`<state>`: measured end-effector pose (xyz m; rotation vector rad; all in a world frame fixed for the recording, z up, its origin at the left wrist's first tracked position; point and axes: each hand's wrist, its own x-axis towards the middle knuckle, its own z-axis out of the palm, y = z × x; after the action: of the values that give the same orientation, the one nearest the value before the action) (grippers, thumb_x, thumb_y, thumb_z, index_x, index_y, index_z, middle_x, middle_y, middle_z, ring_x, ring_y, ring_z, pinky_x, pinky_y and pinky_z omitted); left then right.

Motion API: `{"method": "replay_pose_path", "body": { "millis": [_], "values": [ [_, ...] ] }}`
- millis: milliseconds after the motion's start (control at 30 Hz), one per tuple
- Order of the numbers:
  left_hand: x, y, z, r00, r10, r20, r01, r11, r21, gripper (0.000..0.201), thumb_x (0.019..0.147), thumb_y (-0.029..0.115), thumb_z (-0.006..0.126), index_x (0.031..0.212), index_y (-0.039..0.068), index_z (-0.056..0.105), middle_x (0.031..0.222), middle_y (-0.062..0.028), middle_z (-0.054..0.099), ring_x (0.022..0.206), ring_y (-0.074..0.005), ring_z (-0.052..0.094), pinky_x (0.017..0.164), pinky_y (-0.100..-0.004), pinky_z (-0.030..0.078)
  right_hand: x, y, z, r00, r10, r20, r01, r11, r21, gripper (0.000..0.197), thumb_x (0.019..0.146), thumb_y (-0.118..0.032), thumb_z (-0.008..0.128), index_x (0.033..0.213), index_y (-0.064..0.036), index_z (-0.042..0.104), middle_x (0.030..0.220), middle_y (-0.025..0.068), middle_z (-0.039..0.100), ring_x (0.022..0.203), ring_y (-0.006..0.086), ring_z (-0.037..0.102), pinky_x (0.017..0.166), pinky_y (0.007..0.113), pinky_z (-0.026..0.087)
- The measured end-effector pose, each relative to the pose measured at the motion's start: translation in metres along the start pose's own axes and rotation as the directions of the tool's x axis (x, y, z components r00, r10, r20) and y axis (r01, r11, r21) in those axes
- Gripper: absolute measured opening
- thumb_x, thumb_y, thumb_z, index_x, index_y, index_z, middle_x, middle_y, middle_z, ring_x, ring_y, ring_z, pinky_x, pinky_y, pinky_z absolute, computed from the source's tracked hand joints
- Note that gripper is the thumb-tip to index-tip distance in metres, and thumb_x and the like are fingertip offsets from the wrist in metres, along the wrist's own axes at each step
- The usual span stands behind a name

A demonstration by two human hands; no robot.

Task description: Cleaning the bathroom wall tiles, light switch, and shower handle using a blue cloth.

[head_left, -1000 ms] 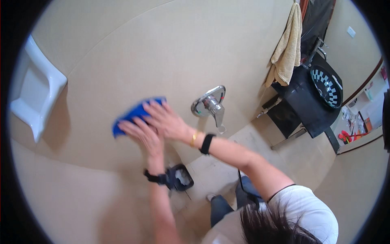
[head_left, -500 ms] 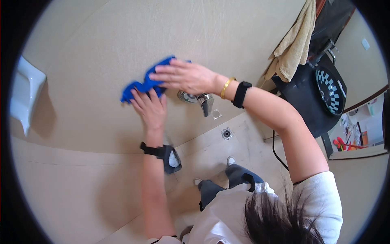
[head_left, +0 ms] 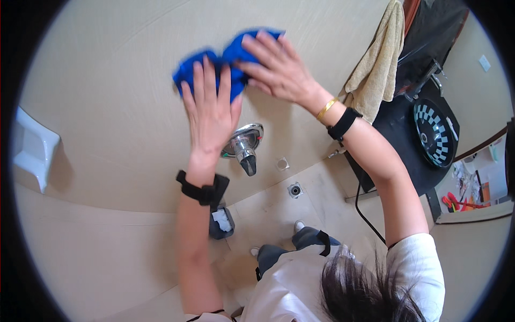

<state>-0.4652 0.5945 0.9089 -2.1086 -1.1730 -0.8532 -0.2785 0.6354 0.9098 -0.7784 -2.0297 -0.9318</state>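
Both my hands lie against a blue cloth (head_left: 190, 68) on the beige wall (head_left: 134, 107). My left hand (head_left: 211, 110) is flat with fingers stretched upward over the cloth's left part. Over its right part, my right hand (head_left: 281, 72) has its fingers spread, tips on the fabric. The cloth is bunched in the middle, and its edges look slightly blurred. Just below the hands, a chrome shower mixer tap (head_left: 244, 147) with a round plate sticks out of the wall; my left wrist is close to its left side.
A white ceramic wall fixture (head_left: 37, 147) juts out at the left. On the right, a beige towel (head_left: 378, 59) hangs beside a black counter with a checkered basin (head_left: 433, 131). Below are a floor drain (head_left: 295, 190) and a small dark bin (head_left: 222, 222) holding white paper.
Both hands have moved up the wall with the blue cloth, the right one also to the right. The cloth is spread wider, and the tap, partly covered before, now shows fully.
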Motion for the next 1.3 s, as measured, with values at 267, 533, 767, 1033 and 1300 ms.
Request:
{"method": "replay_pose_path", "body": {
  "millis": [267, 533, 767, 1033, 1300],
  "values": [
    [0.049, 0.02, 0.003, 0.995, 0.013, -0.099, 0.0, 0.992, 0.127, 0.052, 0.081, 0.031, 0.052, 0.128, 0.011, 0.04, 0.139, -0.0166, 0.023, 0.13, -0.0324, 0.018, 0.099, -0.0537, 0.015, 0.007, -0.004, 0.021, 0.905, 0.306, -0.296, -0.288, 0.952, 0.104, 0.039, 0.073, -0.024, 0.059, 0.111, -0.0173, 0.056, 0.136, 0.0124, 0.032, 0.129, 0.0321, 0.021, 0.104, 0.047, 0.014],
    [-0.008, 0.056, 0.036, 0.906, 0.2, 0.374, -0.195, 0.979, -0.052, 0.059, 0.076, 0.021, 0.055, 0.129, 0.004, 0.036, 0.14, -0.0173, 0.021, 0.131, -0.0309, 0.016, 0.103, -0.052, 0.011, -0.115, -0.029, 0.036, 0.898, 0.44, 0.021, -0.432, 0.872, 0.229, 0.042, 0.075, -0.026, 0.059, 0.114, -0.0115, 0.051, 0.136, 0.0166, 0.03, 0.129, 0.0355, 0.021, 0.103, 0.049, 0.015],
    [0.147, 0.117, 0.029, 0.905, 0.423, 0.045, -0.41, 0.895, -0.175, 0.047, 0.081, 0.016, 0.041, 0.128, 0.006, 0.04, 0.139, -0.0139, 0.027, 0.13, -0.0284, 0.022, 0.103, -0.0483, 0.013, -0.042, 0.072, -0.012, 0.506, 0.798, -0.327, -0.602, 0.598, 0.529, 0.043, 0.083, -0.017, 0.048, 0.122, -0.0003, 0.038, 0.138, 0.0253, 0.019, 0.129, 0.0413, 0.014, 0.104, 0.051, 0.012],
    [0.203, 0.159, 0.039, 0.849, 0.519, -0.098, -0.528, 0.83, -0.18, 0.052, 0.082, 0.03, 0.05, 0.127, 0.007, 0.04, 0.132, -0.0146, 0.038, 0.124, -0.0266, 0.033, 0.102, -0.0428, 0.02, -0.026, 0.123, -0.025, 0.338, 0.807, -0.485, -0.687, 0.564, 0.459, 0.037, 0.084, -0.018, 0.046, 0.117, -0.0012, 0.039, 0.137, 0.0236, 0.023, 0.129, 0.0381, 0.016, 0.104, 0.049, 0.013],
    [0.076, 0.087, 0.026, 0.848, 0.442, 0.292, -0.384, 0.892, -0.237, 0.067, 0.085, 0.043, 0.044, 0.132, -0.001, 0.027, 0.136, -0.0212, 0.027, 0.128, -0.0365, 0.021, 0.103, -0.0487, 0.016, -0.053, 0.004, 0.04, 0.478, 0.824, -0.305, -0.67, 0.566, 0.481, 0.039, 0.083, -0.02, 0.046, 0.116, -0.0032, 0.036, 0.139, 0.0279, 0.01, 0.13, 0.0426, 0.006, 0.104, 0.053, 0.004]
  ]
}}
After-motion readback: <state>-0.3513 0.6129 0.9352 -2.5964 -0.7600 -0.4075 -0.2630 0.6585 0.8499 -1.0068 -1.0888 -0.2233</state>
